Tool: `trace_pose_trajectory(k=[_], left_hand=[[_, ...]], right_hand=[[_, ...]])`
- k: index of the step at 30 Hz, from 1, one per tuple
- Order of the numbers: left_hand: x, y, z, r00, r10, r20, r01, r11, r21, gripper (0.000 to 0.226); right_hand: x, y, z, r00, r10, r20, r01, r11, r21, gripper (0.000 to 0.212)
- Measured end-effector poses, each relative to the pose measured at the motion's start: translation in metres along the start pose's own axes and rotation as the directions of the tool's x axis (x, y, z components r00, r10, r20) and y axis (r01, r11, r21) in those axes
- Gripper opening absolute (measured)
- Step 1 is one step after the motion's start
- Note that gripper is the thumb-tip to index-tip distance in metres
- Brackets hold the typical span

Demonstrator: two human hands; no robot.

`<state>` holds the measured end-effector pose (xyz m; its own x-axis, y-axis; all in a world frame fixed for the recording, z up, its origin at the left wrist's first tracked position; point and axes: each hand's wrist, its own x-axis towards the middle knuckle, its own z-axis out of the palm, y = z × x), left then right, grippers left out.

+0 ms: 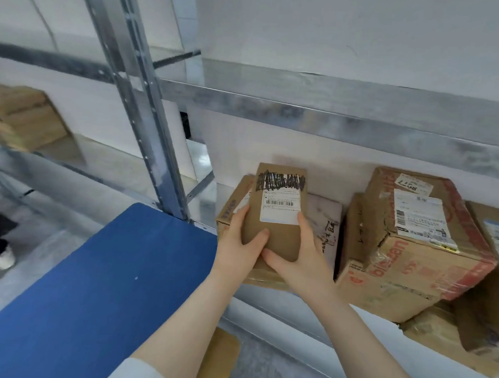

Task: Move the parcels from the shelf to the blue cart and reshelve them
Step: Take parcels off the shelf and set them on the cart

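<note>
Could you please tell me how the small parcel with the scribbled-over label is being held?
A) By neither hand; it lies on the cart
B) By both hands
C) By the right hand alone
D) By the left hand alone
B: the left hand and right hand both clasp the parcel at the shelf.

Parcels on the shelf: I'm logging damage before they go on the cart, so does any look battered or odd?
Yes. The red-printed box on the right is crumpled, with a torn front edge and wrinkled tape. The small box held in both hands has its label's top lines scribbled over in black.
</note>
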<state>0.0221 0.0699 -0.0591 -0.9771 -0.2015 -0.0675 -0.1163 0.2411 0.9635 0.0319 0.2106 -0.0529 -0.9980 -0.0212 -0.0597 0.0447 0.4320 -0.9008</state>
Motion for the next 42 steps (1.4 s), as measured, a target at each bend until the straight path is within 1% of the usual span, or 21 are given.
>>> trace_pose_trajectory(k=[3, 5, 7, 8, 11, 15, 19, 21, 23, 26, 28, 30, 33, 34, 38, 42], left_hand=[[-0.024, -0.003, -0.039, 0.992, -0.045, -0.115, 0.044, 0.999, -0.010, 0.060], [-0.044, -0.010, -0.069, 0.971, -0.102, -0.216, 0.095, 0.995, -0.040, 0.061], [-0.069, -0.018, -0.103, 0.932, -0.147, -0.331, 0.132, 0.989, -0.069, 0.061], [-0.083, -0.023, -0.119, 0.904, -0.170, -0.393, 0.149, 0.985, -0.082, 0.062], [-0.129, -0.045, -0.167, 0.786, -0.244, -0.568, 0.217, 0.969, -0.115, 0.066], [-0.194, -0.080, -0.212, 0.590, -0.339, -0.733, 0.303, 0.934, -0.189, 0.069], [-0.250, -0.118, -0.241, 0.405, -0.426, -0.809, 0.363, 0.887, -0.285, 0.068], [-0.272, -0.136, -0.252, 0.328, -0.462, -0.824, 0.380, 0.863, -0.333, 0.067], [-0.287, -0.152, -0.261, 0.279, -0.494, -0.823, 0.391, 0.841, -0.373, 0.065], [-0.298, -0.170, -0.271, 0.256, -0.494, -0.831, 0.401, 0.836, -0.374, 0.063], [-0.298, -0.179, -0.278, 0.253, -0.471, -0.845, 0.417, 0.841, -0.345, 0.063], [-0.297, -0.184, -0.283, 0.231, -0.450, -0.863, 0.445, 0.838, -0.318, 0.063], [-0.292, -0.182, -0.286, 0.189, -0.392, -0.900, 0.555, 0.799, -0.231, 0.057], [-0.292, -0.181, -0.287, 0.187, -0.359, -0.914, 0.597, 0.781, -0.184, 0.054], [-0.293, -0.179, -0.293, 0.217, -0.253, -0.943, 0.722, 0.692, -0.020, 0.052], [-0.298, -0.178, -0.298, 0.277, -0.220, -0.935, 0.752, 0.655, 0.069, 0.051]], right_hand=[[-0.011, -0.021, 0.029, 0.990, -0.078, 0.115, 0.073, 0.996, 0.046, 0.108], [-0.018, -0.036, 0.056, 0.972, -0.132, 0.196, 0.130, 0.991, 0.021, 0.106], [-0.026, -0.050, 0.091, 0.932, -0.177, 0.317, 0.177, 0.984, 0.030, 0.105], [-0.032, -0.056, 0.111, 0.898, -0.201, 0.390, 0.197, 0.979, 0.051, 0.105], [-0.057, -0.069, 0.171, 0.762, -0.260, 0.593, 0.263, 0.961, 0.085, 0.108], [-0.107, -0.072, 0.243, 0.551, -0.286, 0.784, 0.298, 0.945, 0.135, 0.110], [-0.157, -0.068, 0.301, 0.349, -0.309, 0.885, 0.296, 0.932, 0.209, 0.099], [-0.179, -0.065, 0.325, 0.275, -0.282, 0.919, 0.291, 0.936, 0.200, 0.100], [-0.194, -0.061, 0.347, 0.223, -0.260, 0.939, 0.300, 0.935, 0.188, 0.101], [-0.206, -0.056, 0.373, 0.179, -0.252, 0.951, 0.320, 0.929, 0.186, 0.098], [-0.209, -0.055, 0.386, 0.185, -0.268, 0.946, 0.333, 0.922, 0.196, 0.095], [-0.210, -0.055, 0.397, 0.189, -0.284, 0.940, 0.330, 0.920, 0.211, 0.092], [-0.212, -0.057, 0.407, 0.173, -0.290, 0.941, 0.334, 0.916, 0.221, 0.092], [-0.213, -0.057, 0.408, 0.169, -0.293, 0.941, 0.334, 0.915, 0.225, 0.092], [-0.216, -0.059, 0.411, 0.159, -0.295, 0.942, 0.332, 0.915, 0.231, 0.095], [-0.221, -0.061, 0.413, 0.164, -0.297, 0.940, 0.330, 0.915, 0.232, 0.095]])
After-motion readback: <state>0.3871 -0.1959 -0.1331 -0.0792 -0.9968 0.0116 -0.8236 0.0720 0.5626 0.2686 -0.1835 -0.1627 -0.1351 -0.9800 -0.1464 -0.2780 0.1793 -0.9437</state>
